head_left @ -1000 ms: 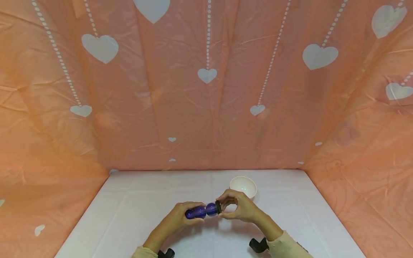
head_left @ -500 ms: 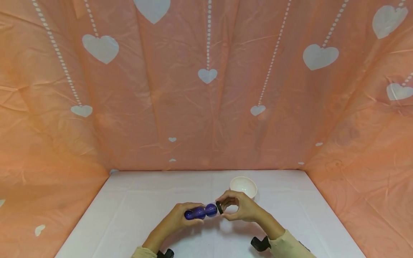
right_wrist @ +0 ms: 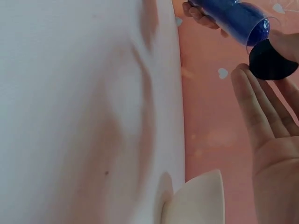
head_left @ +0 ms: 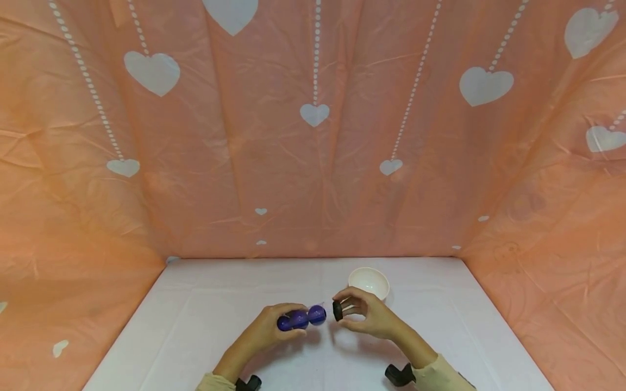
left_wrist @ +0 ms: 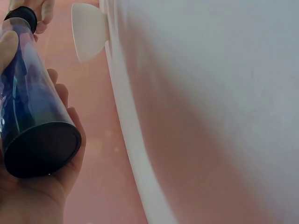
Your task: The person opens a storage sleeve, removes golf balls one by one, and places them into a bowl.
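A clear container (head_left: 293, 320) with purple balls inside lies nearly level above the table, its mouth toward the right. My left hand (head_left: 266, 329) grips it around the body, thumb on one side and fingers on the other. The left wrist view shows its black base (left_wrist: 42, 149) against the palm. My right hand (head_left: 370, 316) pinches a black cap (head_left: 338, 310) between thumb and fingers, a short gap from the container's mouth. In the right wrist view the cap (right_wrist: 272, 61) overlaps the clear rim, and blue-purple shows through the container wall (right_wrist: 229, 16).
A white bowl (head_left: 369, 281) stands on the white table (head_left: 220, 293) just behind my right hand. Orange sheeting (head_left: 313, 179) with white hearts encloses the back and sides. Black devices sit at both wrists, one by the right sleeve (head_left: 440, 374).
The cap has come off the container's mouth, and my right hand has moved slightly right with it. My left hand has shifted a little left with the container.
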Demonstrator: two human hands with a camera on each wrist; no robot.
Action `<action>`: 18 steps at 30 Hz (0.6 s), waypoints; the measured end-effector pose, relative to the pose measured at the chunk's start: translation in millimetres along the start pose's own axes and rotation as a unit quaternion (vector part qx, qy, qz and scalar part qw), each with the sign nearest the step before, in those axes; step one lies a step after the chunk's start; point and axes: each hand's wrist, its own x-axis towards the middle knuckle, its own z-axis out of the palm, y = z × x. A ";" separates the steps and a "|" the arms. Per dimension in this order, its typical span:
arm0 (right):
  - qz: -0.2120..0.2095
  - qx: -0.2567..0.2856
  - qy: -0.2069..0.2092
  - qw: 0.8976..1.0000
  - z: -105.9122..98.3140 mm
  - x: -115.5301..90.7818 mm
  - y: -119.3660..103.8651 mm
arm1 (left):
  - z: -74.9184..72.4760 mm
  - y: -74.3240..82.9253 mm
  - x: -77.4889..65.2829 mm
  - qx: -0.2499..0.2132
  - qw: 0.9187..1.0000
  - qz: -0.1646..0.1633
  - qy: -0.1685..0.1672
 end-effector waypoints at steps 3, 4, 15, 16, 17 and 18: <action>0.016 0.011 0.005 1.000 -0.9 -5.0 1.9 | -1.8 0.5 -0.3 0.005 1.000 -0.004 0.003; 0.022 0.015 0.005 1.000 -0.9 -6.6 2.4 | -2.5 0.9 -0.5 0.005 1.000 -0.003 0.005; 0.045 0.025 -0.006 0.999 4.3 -22.5 11.2 | -6.1 2.9 -2.4 0.007 1.000 -0.003 0.012; 0.042 0.022 -0.008 0.999 5.0 -23.6 12.0 | -5.9 2.7 -2.6 0.008 1.000 -0.001 0.014; 0.040 0.018 -0.010 0.999 5.6 -24.7 12.6 | -5.9 2.6 -2.8 0.008 1.000 -0.002 0.014; 0.038 0.009 -0.011 0.999 6.3 -25.7 13.3 | -5.8 2.3 -3.0 0.008 1.000 -0.001 0.015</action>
